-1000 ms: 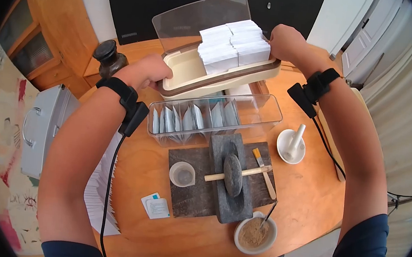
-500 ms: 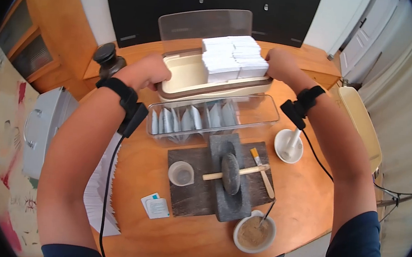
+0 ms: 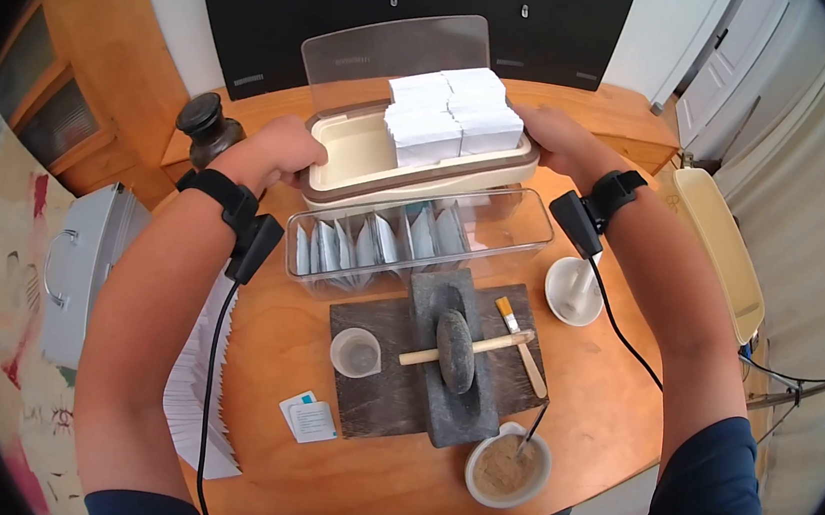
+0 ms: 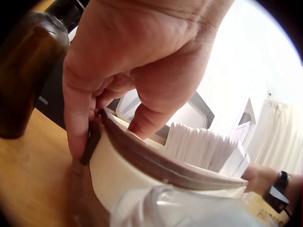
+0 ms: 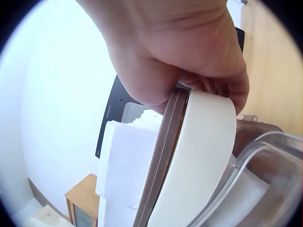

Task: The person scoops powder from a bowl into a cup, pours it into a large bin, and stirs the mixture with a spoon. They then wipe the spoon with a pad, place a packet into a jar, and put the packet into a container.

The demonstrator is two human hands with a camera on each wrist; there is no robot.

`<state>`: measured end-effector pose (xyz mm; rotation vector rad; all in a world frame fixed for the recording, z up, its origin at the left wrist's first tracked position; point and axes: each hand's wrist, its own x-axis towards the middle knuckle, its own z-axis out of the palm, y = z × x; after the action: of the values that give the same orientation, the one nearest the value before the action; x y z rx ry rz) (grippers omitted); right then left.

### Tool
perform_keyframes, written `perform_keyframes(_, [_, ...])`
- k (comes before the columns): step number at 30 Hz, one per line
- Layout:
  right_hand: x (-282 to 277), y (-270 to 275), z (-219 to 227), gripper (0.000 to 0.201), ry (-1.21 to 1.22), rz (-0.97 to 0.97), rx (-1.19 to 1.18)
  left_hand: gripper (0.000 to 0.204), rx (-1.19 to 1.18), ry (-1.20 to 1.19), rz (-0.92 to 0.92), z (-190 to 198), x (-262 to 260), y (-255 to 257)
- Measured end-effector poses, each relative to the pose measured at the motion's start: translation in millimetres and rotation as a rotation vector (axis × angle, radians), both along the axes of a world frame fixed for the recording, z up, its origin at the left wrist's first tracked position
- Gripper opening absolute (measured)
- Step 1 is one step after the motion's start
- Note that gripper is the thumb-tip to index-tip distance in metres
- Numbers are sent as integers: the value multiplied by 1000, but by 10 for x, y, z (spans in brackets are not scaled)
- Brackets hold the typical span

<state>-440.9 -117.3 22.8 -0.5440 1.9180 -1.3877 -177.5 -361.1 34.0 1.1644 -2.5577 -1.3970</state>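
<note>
A cream box with a brown rim [image 3: 421, 175] and a raised translucent lid [image 3: 399, 50] is held at both ends. White paper packets [image 3: 457, 116] fill its right part. My left hand [image 3: 290, 147] grips the left end, thumb inside the rim and fingers outside, as the left wrist view shows of that hand [image 4: 132, 61]. At the right end my right hand [image 3: 557, 142] pinches the rim; in the right wrist view this hand [image 5: 189, 56] has its fingers curled over the outer wall. Just in front stands a clear divided container [image 3: 413, 248] with silvery sachets [image 3: 379, 242].
Nearer lie a dark board [image 3: 372, 399], stone trough with wheel [image 3: 456, 353], brush [image 3: 523, 350], small cup [image 3: 356, 352], powder bowl [image 3: 508, 469] and white mortar [image 3: 573, 292]. A dark jar [image 3: 210, 131] stands back left, a silver case [image 3: 89, 274] left, a cream tray [image 3: 719, 255] right.
Both hands have lowered the box, its right end most, toward the table behind the clear container. In the last half second the head view has shifted slightly. Both grips remain.
</note>
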Motion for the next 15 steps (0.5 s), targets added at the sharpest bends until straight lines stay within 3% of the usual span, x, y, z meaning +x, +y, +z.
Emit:
perform_keyframes(4, [191,-2,61,40,-177,-32,-222,37,48,14,14,-82,18,-54])
perform_keyframes(10, [106,26,-79,40,-179,-18,-304,37,60,-10,41,24,98,38])
perform_keyframes(15, [8,109,-162,34,-174,-18,-364,42,252,147,28,-158,144,-202])
